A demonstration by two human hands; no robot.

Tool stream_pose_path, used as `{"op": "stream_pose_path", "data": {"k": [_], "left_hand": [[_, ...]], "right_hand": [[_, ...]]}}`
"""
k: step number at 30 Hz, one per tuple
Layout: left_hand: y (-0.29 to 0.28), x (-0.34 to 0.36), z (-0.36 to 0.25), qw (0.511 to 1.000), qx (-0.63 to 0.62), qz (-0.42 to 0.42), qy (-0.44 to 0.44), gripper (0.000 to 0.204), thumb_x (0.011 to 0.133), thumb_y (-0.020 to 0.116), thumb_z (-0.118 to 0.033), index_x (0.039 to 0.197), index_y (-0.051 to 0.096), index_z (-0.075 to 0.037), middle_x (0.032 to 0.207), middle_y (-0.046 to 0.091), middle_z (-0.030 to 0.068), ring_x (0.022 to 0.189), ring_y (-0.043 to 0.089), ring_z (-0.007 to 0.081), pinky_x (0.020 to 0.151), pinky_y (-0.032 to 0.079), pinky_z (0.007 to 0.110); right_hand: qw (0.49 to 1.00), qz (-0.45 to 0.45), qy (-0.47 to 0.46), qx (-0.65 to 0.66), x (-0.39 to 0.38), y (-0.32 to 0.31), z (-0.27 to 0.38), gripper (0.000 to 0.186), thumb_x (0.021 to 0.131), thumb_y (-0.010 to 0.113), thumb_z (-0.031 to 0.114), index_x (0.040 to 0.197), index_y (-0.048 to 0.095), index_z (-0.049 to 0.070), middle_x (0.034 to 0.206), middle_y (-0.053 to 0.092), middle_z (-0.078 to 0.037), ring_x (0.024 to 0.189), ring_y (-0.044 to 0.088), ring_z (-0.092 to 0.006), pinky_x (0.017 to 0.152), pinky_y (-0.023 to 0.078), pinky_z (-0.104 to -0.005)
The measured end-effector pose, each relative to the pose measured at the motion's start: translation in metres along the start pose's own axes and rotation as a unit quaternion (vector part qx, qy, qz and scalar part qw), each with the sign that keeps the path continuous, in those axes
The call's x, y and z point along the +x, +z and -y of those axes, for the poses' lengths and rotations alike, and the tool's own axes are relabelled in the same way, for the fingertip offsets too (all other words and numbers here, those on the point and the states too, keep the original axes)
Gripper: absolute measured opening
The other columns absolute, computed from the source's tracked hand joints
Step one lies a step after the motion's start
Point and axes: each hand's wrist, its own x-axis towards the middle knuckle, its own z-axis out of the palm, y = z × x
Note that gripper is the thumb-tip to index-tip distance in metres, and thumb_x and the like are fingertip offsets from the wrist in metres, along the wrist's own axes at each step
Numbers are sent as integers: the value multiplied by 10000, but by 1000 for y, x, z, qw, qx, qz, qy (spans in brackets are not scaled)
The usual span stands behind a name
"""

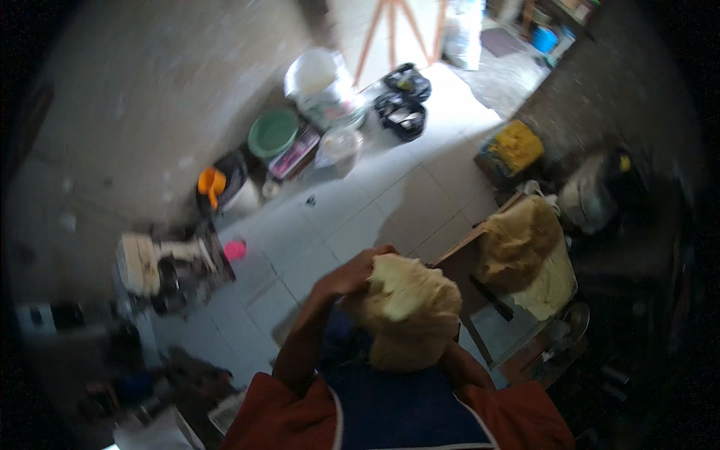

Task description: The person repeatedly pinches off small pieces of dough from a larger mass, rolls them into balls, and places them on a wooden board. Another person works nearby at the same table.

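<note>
In front of my chest I hold up a big lump of pale dough (414, 304). My left hand (358, 274) grips it on its left and far side, the fingers curled over the edge. The dough hides my right hand; only my right forearm (466, 365) shows, reaching up to the lump's right side. To the right, more dough (517, 244) lies spread on a work table (512, 343). A dark, knife-like tool (493, 298) rests on the table near that dough.
A mixer-like machine (142, 266) stands at the left, near a pink item (235, 250). Along the wall are an orange dipper (213, 184), a green basin (273, 133), a white bucket (319, 86) and black bags (401, 116). A container of yellow stuff (517, 146) sits beyond the table.
</note>
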Motion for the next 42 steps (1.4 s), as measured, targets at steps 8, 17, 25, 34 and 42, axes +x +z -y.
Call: {"op": "stream_pose_path", "data": {"k": [8,17,25,34,42], "left_hand": [[-117,-383,148,813,-220,-523,-132,661,917,660,-548,1424,463,-171,1477,502,90,1432,390,283,1147,284,506],[-68,-439,278,626,-446,-613,-183,470,962,642,-488,1320,535,-203,1351,596,49,1302,522,225,1005,422,473],[-136,-450,339,661,-239,-638,-315,465,1006,575,-432,1327,572,-95,1302,608,101,1170,580,272,965,474,438],[-102,-445,271,501,-465,-555,-473,521,1025,519,-451,1374,533,-65,1239,592,118,1128,556,238,946,444,437],[-50,-474,278,490,-526,-477,-505,630,1011,538,-467,1506,429,-94,1400,562,150,1299,535,289,1091,400,533]], "right_hand": [[988,-30,-12,153,-24,-1,102,480,1017,555,340,1367,485,19,1229,630,-188,1066,653,-308,943,531,-449],[947,190,-139,218,64,246,304,504,1008,578,323,1401,463,29,1268,618,-177,1109,644,-316,977,526,-459],[860,425,-135,246,257,597,448,530,1001,598,308,1430,444,38,1302,608,-167,1147,636,-324,1009,522,-469],[959,236,-114,107,525,869,505,539,893,676,248,1359,505,37,1267,624,-167,1029,672,-343,900,566,-474],[847,-64,-308,-429,436,685,213,995,730,802,97,1548,241,16,1497,389,-266,1392,358,-430,1170,296,-480]]}}
